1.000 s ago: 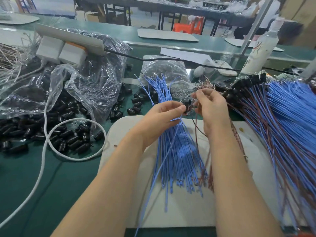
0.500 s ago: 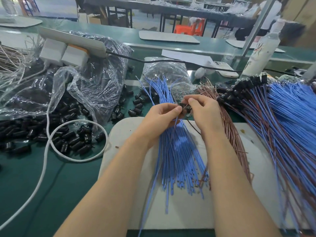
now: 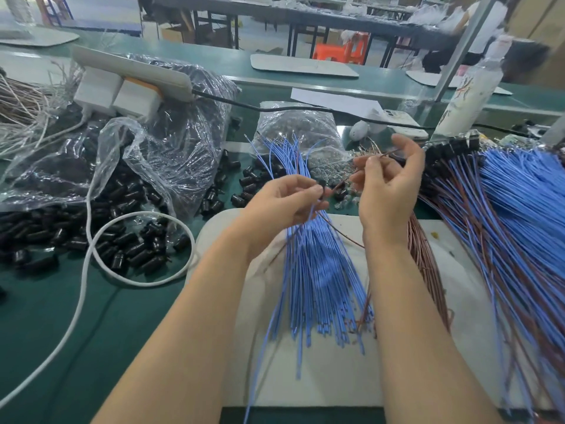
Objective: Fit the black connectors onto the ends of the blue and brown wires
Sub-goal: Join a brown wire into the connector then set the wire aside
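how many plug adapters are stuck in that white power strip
2. One white adapter sits near the left end of the power strip; the orange-topped adapter sits right beside it. The strip's socket face is out of sight, so others may be hidden.

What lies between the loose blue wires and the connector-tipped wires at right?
Head view: a bundle of brown wires on the white board, partly under the right forearm.
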`<state>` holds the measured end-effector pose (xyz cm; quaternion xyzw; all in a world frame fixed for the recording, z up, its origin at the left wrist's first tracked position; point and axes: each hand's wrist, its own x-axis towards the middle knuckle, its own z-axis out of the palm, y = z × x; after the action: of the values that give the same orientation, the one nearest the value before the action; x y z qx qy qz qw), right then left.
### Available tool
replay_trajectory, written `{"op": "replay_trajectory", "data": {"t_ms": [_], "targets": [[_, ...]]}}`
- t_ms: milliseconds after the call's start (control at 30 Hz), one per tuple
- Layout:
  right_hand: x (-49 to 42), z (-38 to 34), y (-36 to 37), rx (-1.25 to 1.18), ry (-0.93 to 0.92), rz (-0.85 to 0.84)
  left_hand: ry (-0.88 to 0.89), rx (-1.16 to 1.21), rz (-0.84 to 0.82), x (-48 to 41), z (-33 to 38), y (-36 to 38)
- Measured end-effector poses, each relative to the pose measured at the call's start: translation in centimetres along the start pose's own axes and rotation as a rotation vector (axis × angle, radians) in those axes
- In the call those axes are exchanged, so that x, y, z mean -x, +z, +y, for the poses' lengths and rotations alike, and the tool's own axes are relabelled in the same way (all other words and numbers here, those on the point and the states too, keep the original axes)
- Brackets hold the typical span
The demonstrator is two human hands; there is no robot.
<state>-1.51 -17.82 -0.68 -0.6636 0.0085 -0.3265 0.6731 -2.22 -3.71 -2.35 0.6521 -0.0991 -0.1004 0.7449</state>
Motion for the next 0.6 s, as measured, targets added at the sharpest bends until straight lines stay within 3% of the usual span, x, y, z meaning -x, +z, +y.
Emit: {"op": "replay_trajectory", "data": {"t_ms": [67,200,333,400,533,600], "targets": [[0.0,-0.4,0.0,-0.097,0.028,0.055,-0.012,0.006,-0.067,0.1,-0.2,0.3],[-0.3,-0.9,0.3,-0.382,0.269,0.022,0.067,0.119,-0.013,0.0,-0.1,0.3],[0.3,-0.3,1.0,-0.146,0.454,-0.369,0.083,0.187,-0.017,-0.2,-0.2,0.3],[0.6,0.0,1.0,-0.034,0.436,-0.438,0.077,0.155,-0.018,-0.2,-0.3,0.3],[0.0,0.3,0.1,0.177,0.135,-0.162,0.054,0.016,0.049,-0.4,-0.6,0.0],[-0.5,0.2,-0.5,0.011,0.172,-0.014,0.034,-0.013,0.065,-0.5,-0.8,-0.4]]}}
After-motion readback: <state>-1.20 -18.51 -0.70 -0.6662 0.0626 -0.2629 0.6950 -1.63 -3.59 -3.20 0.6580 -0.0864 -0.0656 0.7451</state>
